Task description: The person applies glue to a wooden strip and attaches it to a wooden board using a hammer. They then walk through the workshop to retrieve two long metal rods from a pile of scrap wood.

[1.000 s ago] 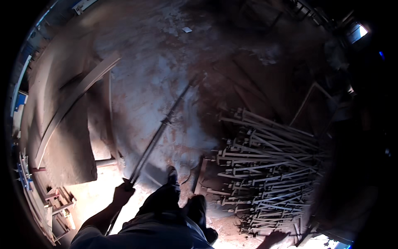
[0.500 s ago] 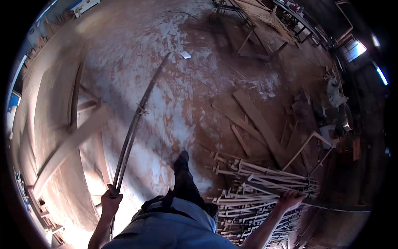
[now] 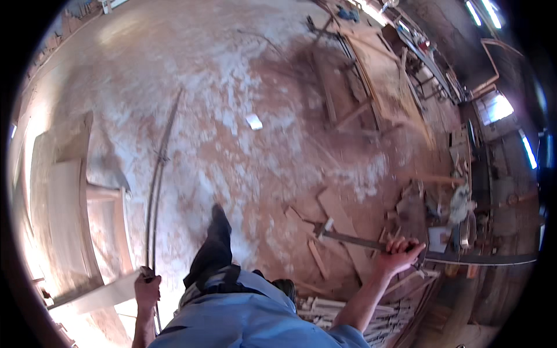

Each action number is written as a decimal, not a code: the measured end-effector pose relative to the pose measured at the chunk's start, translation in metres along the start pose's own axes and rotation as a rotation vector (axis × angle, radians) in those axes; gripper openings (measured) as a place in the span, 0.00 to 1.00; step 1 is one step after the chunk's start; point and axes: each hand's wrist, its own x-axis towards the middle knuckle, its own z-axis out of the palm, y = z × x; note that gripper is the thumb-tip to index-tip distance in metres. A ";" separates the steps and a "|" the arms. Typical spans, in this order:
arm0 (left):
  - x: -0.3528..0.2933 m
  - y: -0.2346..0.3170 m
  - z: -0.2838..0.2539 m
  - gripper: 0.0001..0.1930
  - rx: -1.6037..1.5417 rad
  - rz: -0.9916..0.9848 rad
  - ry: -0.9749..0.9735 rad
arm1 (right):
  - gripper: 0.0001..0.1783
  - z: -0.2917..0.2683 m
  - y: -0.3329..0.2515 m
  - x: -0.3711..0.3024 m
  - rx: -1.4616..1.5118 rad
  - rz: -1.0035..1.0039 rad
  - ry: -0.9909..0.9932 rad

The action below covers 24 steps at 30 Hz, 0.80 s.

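Observation:
My left hand [image 3: 148,288] is closed around a pair of long, thin dark bars [image 3: 154,214], which look like bar clamps and reach forward over the floor. A small cross-piece sits partway along them. Out to the right, my right hand [image 3: 401,255] grips a long metal bar clamp [image 3: 357,240] near its middle. The clamp lies crosswise, its jaw end pointing left and its other end running to the right rim. Both arms are spread apart at my sides, and one dark-trousered leg [image 3: 212,249] is stepping forward.
Several pale bars [image 3: 348,313] with cross-pieces are stacked low on the right. Loose boards [image 3: 342,226] lie beyond them. Wooden panels [image 3: 64,203] stand at the left. A cluttered wooden workbench [image 3: 386,75] is at the far right, and a white scrap [image 3: 254,121] lies on the stained floor.
I have moved forward; the bar stack has slid lower in view and the floor scrap is nearer. The clamp in my right hand has come up clear of the stack, its jaw showing.

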 end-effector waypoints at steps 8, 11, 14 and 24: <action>0.185 0.179 0.062 0.07 -0.006 -0.060 -0.044 | 0.21 0.238 0.108 0.093 -0.105 -0.067 -0.015; 0.266 0.241 0.090 0.08 -0.078 -0.133 -0.064 | 0.20 0.308 0.182 0.131 -0.098 -0.012 0.055; 0.324 0.335 0.119 0.05 0.102 -0.159 -0.030 | 0.20 0.379 0.262 0.171 -0.111 -0.024 -0.021; 0.564 0.508 0.173 0.08 0.377 -0.043 0.018 | 0.21 0.704 0.459 0.327 -0.136 -0.010 -0.090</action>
